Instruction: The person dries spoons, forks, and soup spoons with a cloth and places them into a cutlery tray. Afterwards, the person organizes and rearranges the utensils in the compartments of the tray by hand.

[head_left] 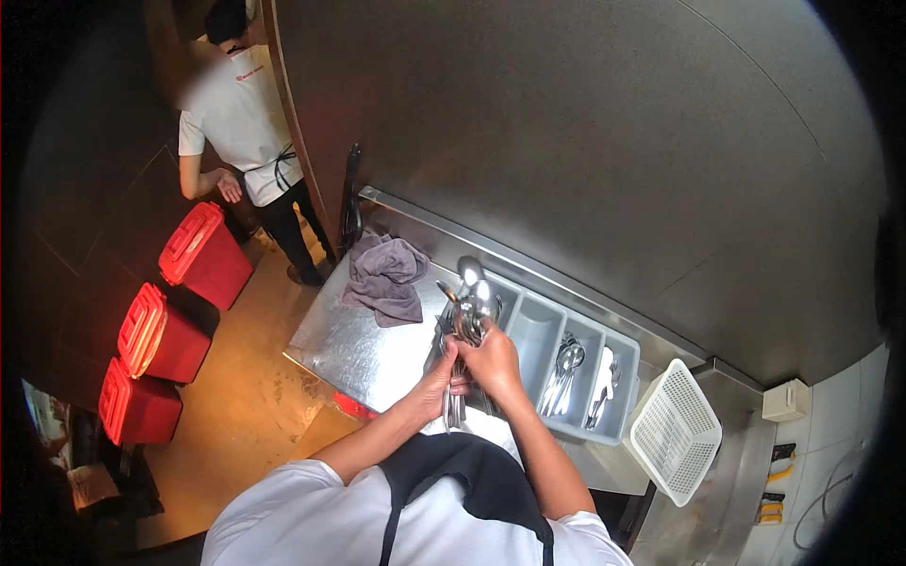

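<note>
In front of my chest both hands are wrapped round a bundle of metal cutlery (469,307), spoon bowls pointing away and handles down toward my apron. My left hand (437,385) grips the lower handles. Higher up and to the right, my right hand (493,360) closes round the same bundle. Beneath and right of it lies a grey divided cutlery tray (535,325). One compartment holds several spoons (569,361); the rightmost has more cutlery (605,387), seemingly forks. My hands and the bundle hide the tray's left part.
A crumpled grey-purple cloth (385,278) lies on the steel counter (354,354). Right of the tray is a white perforated basket (678,429). Three red lidded bins (209,259) stand on the floor at left. Another person (243,127) stands beyond them. A dark wall (585,123) rises behind the counter.
</note>
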Demonstrator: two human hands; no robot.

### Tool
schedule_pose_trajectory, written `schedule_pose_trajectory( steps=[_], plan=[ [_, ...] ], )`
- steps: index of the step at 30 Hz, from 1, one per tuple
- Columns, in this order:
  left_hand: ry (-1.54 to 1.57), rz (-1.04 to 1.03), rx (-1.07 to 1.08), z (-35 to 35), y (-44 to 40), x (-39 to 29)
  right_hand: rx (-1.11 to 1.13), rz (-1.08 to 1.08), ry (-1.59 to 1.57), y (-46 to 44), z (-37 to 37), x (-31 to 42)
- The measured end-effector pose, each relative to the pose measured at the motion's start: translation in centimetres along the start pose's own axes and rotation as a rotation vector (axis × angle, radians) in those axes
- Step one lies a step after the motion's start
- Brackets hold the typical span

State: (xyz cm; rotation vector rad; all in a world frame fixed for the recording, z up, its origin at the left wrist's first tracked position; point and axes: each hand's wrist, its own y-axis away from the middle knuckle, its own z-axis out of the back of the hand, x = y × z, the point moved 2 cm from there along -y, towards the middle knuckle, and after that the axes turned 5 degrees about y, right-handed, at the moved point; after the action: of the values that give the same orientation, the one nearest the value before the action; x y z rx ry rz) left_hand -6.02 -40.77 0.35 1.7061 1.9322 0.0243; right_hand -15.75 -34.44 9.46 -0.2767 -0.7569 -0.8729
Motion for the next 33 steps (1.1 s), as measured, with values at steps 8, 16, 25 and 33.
schedule_pose_trajectory(
  steps=[8,16,25,33],
  plan=[
    [0.107,0.075,-0.079,1.3,0.9,-2.7,0.093,0.285,0.356,1.3,-3.1,3.5],
    [0.074,-0.091,-0.125,2.1,2.6,-4.2,0.061,0.551,0.468,5.9,-4.2,6.2],
    [0.137,-0.309,-0.290,5.0,6.2,-10.2,-0.014,0.174,0.011,5.0,-1.4,2.7],
    [0.023,-0.389,-0.236,10.0,9.8,-14.1,-0.075,0.084,0.672,-5.2,-9.2,-6.4]
  ],
)
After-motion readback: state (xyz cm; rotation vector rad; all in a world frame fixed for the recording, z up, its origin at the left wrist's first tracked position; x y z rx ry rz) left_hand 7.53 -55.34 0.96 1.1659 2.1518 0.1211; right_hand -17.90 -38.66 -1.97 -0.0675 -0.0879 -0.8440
